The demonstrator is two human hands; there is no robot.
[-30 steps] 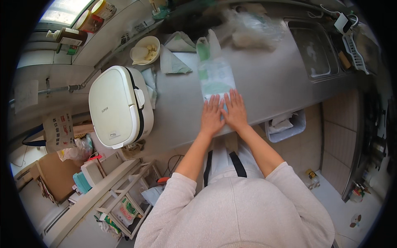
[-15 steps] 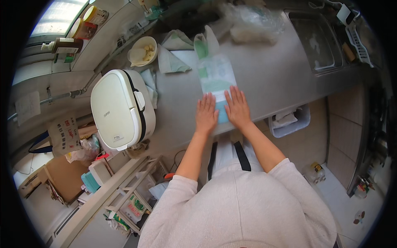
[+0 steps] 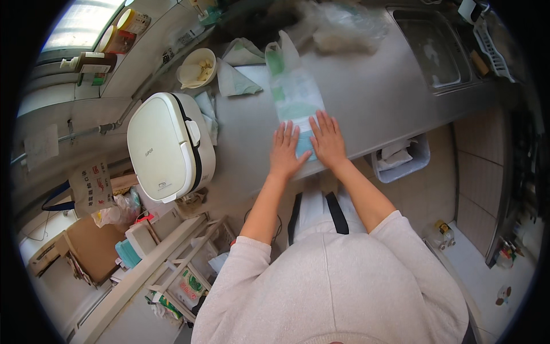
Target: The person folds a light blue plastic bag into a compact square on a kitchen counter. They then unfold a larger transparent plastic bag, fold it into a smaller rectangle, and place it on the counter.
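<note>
A long, flattened plastic bag [image 3: 299, 94], translucent white with green and blue areas, lies lengthwise on the steel counter [image 3: 366, 103]. Its two handle loops point to the far side. My left hand [image 3: 283, 152] rests flat along the left edge of its near, blue end, fingers spread. On the right edge lies my right hand [image 3: 329, 141], palm down with fingers stretched out. Part of the bag's near end shows between the hands; the rest there is covered by them. Left of the bag are folded triangular pieces [image 3: 236, 80] in white and pale green.
A cream lidded appliance [image 3: 163, 149] stands at the left, with a bowl [image 3: 196, 67] of pale yellow pieces behind it. Crumpled clear plastic [image 3: 349, 28] lies at the back. A sink [image 3: 432, 51] is far right; a bin [image 3: 404, 163] hangs under the counter's front edge.
Both hands stay flat at the bag's near end, the right one slightly farther up it. The left thumb has spread out toward the right hand. The whole view has shifted slightly.
</note>
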